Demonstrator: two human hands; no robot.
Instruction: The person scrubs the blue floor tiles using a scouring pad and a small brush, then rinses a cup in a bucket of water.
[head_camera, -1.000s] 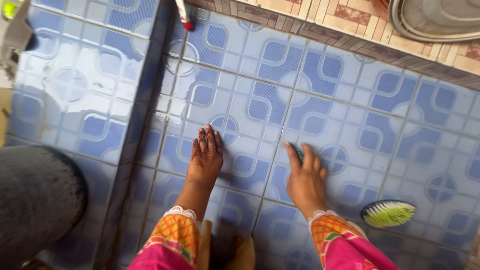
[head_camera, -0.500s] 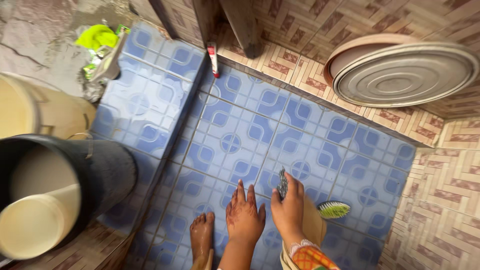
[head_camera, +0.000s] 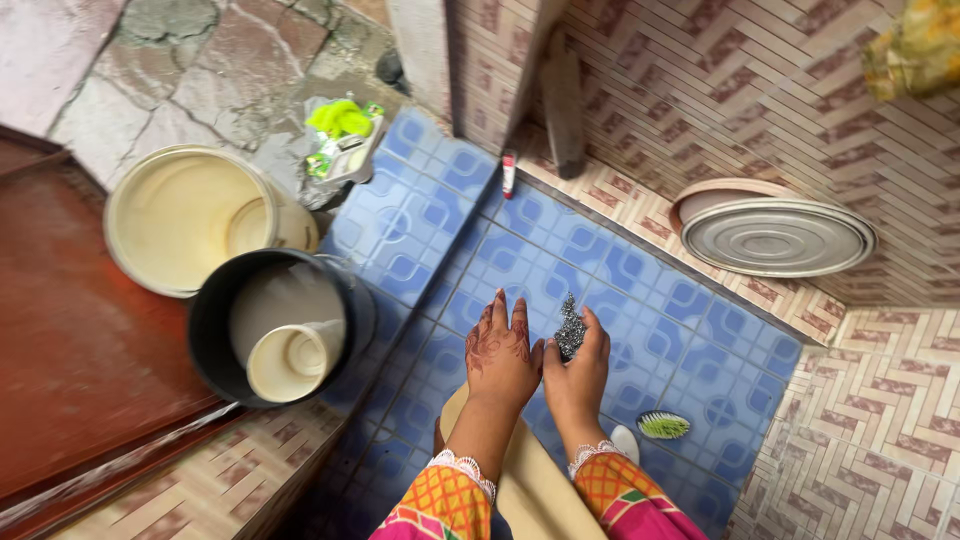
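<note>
My left hand (head_camera: 499, 352) is raised over the blue patterned floor tiles (head_camera: 640, 290), flat with its fingers together and nothing in it. Right beside it, my right hand (head_camera: 580, 372) grips a dark steel scouring pad (head_camera: 569, 339) between thumb and fingers. Both hands hang in the air in front of me, almost touching. Pink and orange sleeves (head_camera: 447, 498) cover my wrists.
A green-bristled scrub brush (head_camera: 663, 426) lies on the tiles to the right. A black bucket (head_camera: 272, 335) with a cream mug inside and a cream bucket (head_camera: 190, 217) stand at left. Round metal basins (head_camera: 775, 234) lean on the tiled wall. A green packet (head_camera: 341, 132) sits on the step.
I have risen, so the view is higher and wider. Both hands lifted off the wet tiles, the right one bringing the scouring pad up with it.
</note>
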